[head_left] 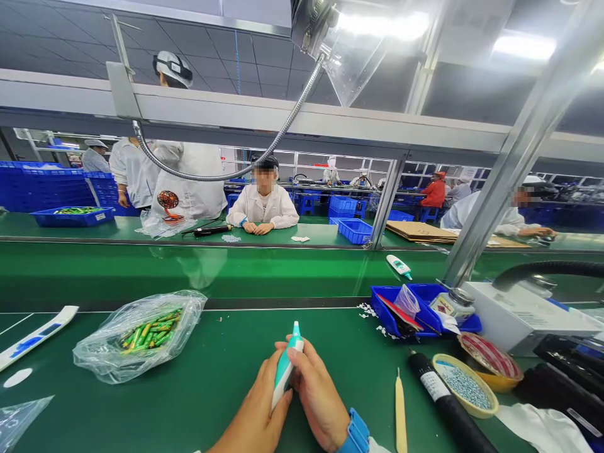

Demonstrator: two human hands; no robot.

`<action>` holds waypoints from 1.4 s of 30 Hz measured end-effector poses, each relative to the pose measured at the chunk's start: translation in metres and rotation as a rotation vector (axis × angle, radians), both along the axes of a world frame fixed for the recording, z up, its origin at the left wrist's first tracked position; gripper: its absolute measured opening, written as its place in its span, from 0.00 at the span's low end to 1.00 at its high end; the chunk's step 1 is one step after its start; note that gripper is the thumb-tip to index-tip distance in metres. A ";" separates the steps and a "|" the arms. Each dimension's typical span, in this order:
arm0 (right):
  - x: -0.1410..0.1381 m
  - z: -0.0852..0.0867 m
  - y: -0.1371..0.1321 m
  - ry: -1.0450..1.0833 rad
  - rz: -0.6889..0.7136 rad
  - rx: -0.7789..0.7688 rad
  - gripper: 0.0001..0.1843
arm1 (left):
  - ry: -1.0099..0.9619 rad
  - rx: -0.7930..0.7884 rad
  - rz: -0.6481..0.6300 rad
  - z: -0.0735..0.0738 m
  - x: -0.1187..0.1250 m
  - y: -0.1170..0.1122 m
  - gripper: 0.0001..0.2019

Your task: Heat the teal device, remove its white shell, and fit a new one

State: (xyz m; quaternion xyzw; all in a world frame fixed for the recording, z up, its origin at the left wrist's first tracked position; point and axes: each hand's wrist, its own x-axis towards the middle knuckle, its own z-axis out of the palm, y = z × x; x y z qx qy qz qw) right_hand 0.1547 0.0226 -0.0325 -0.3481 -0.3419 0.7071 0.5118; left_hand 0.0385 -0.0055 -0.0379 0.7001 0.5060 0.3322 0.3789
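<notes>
While both hands [321, 396] hold it, teal-white device [285, 370], tip up, leaning right

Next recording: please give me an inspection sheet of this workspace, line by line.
Surface: green conveyor workbench, running across the view.
Job's things: white-and-teal plastic pen-shaped device, tilted.
Grippers: bare left hand and bare right hand both hold the device; blue wristband on the right wrist.
Clutter: clear plastic bag of green-and-yellow cylinders; blue plastic tray; round yellow dish of grey beads; black cylinder with a white label.
Cables: black ribbed hose at right.
Surroundings: co-worker in a white coat across the bench; stacked blue plastic crates.
</notes>
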 end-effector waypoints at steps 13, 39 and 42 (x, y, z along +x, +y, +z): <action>-0.001 -0.001 0.000 -0.008 -0.021 -0.012 0.18 | 0.025 0.027 -0.006 -0.007 -0.002 0.003 0.24; 0.003 0.006 -0.003 0.149 0.078 0.014 0.25 | -0.807 -1.023 0.025 0.033 0.014 0.008 0.41; 0.003 0.003 -0.002 0.160 0.076 -0.001 0.25 | -0.827 -1.028 0.007 0.030 0.014 0.008 0.41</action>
